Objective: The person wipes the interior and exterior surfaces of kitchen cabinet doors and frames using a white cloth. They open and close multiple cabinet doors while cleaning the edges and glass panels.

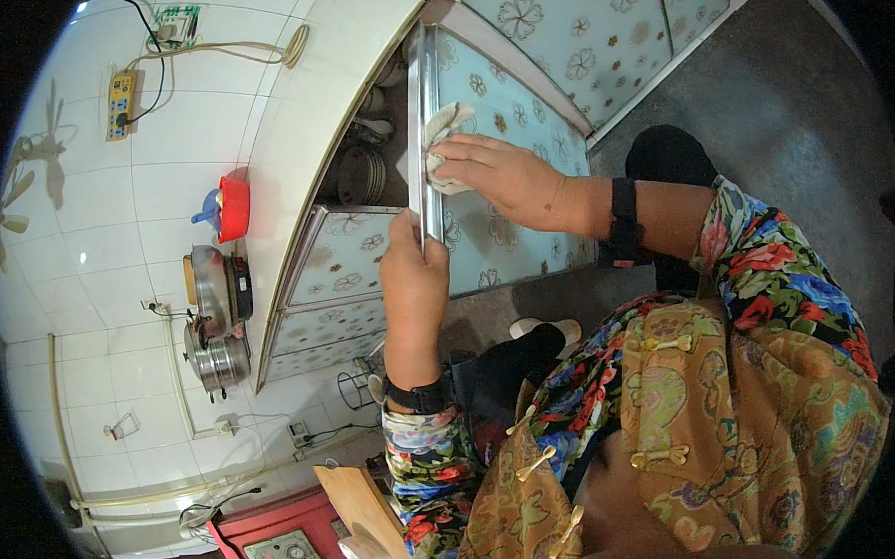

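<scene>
An aluminium-framed cabinet door (pixel 519 119) with a pale flower-patterned panel stands open in the head view. My left hand (pixel 416 271) pinches its metal edge, with thumb and fingers on opposite sides. Farther up the picture, my right hand (pixel 506 178) presses a crumpled pale cloth (pixel 453 117) against the same frame. Behind the door, stacked plates (pixel 366 175) and a spoon-like piece (pixel 379 126) sit in the dark cabinet. The cloth's underside is hidden.
A light countertop (pixel 305 127) borders the cabinet and holds a red basin (pixel 233 209), a pan (pixel 210 290) and a steel pot (pixel 219 356). More patterned doors (pixel 337 264) adjoin. A yellow power strip (pixel 119 105) is by the tiled wall. A shoe (pixel 564 331) shows on the floor.
</scene>
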